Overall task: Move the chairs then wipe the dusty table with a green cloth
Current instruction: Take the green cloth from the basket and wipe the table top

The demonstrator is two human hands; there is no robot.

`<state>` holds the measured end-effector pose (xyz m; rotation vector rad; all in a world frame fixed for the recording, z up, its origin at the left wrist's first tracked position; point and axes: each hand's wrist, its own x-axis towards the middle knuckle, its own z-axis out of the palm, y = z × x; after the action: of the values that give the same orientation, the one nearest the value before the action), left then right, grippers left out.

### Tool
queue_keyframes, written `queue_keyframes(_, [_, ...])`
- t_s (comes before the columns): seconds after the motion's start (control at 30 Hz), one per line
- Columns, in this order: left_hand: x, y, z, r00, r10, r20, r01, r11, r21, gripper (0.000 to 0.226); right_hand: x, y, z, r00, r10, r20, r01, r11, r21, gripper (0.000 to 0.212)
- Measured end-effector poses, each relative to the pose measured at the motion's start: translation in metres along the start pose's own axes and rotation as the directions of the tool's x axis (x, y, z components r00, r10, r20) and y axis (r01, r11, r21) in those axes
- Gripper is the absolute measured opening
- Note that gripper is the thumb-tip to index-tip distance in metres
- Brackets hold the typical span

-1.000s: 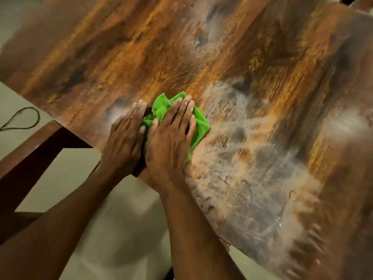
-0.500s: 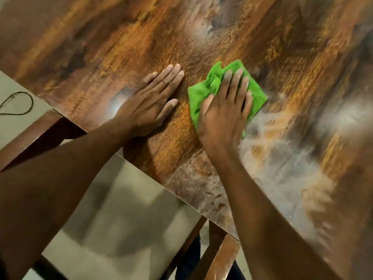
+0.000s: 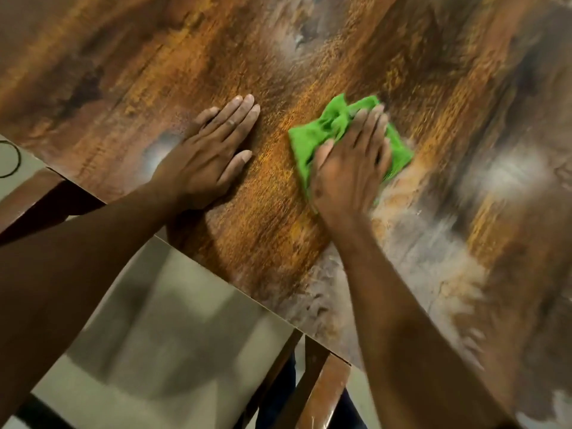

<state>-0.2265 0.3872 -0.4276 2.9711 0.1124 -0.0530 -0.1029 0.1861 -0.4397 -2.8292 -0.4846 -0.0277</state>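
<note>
- Green cloth (image 3: 315, 140) lies bunched on the table (image 3: 309, 51), under my right hand (image 3: 349, 168).
- Those fingers lie flat, close together, pressing it down.
- My left hand (image 3: 204, 159) rests flat beside it, fingers straight.
- Dusty grey patches lie to the cloth's right, so I think the right hand sweeps there next.

1. No text, label, brand, number or sign can be read anywhere in the head view.
2. The wood-grain surface (image 3: 309, 57) bears only grain and pale dust smears, no lettering.
3. The green cloth (image 3: 312, 140) lying on that surface shows no tag or print.
</note>
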Motion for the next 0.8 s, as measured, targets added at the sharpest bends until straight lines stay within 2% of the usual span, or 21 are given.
queue_keyframes(0.1, [-0.001, 0.001, 0.000, 1.000, 0.002, -0.004, -0.002, 1.000, -0.009, 0.066, 0.047, 0.022, 0.001, 1.000, -0.007, -0.003, 0.007, 1.000, -0.015, 0.078])
queue_keyframes(0.17, [-0.001, 0.001, 0.000, 1.000, 0.001, -0.006, -0.001, 1.000, -0.014, 0.066, 0.043, 0.022, 0.001, 1.000, -0.011, -0.004, 0.011, 1.000, -0.022, 0.079])
queue_keyframes(0.33, [0.001, 0.001, 0.000, 1.000, 0.000, -0.006, 0.000, 1.000, -0.010, 0.066, -0.062, -0.021, -0.005, 0.998, 0.015, 0.062, -0.014, 1.000, -0.010, 0.074])
queue_keyframes(0.43, [0.001, 0.002, 0.000, 1.000, -0.003, -0.020, 0.003, 1.000, 0.010, 0.066, -0.147, -0.050, -0.007, 0.987, -0.043, 0.155, 0.041, 0.999, 0.016, 0.077])
queue_keyframes(0.5, [0.002, 0.002, 0.001, 1.000, -0.002, -0.012, 0.002, 1.000, 0.018, 0.067, -0.169, -0.053, -0.007, 0.985, -0.062, 0.158, 0.062, 0.998, 0.008, 0.079])
queue_keyframes(0.63, [0.000, 0.002, 0.003, 1.000, -0.008, -0.005, 0.008, 1.000, 0.029, 0.066, -0.123, -0.024, -0.009, 0.976, -0.140, 0.167, 0.138, 0.990, 0.022, 0.079])
queue_keyframes(0.8, [-0.002, 0.005, 0.001, 1.000, -0.015, 0.006, 0.015, 1.000, 0.008, 0.067, 0.003, 0.035, -0.008, 0.998, -0.015, 0.060, 0.016, 1.000, -0.018, 0.077])
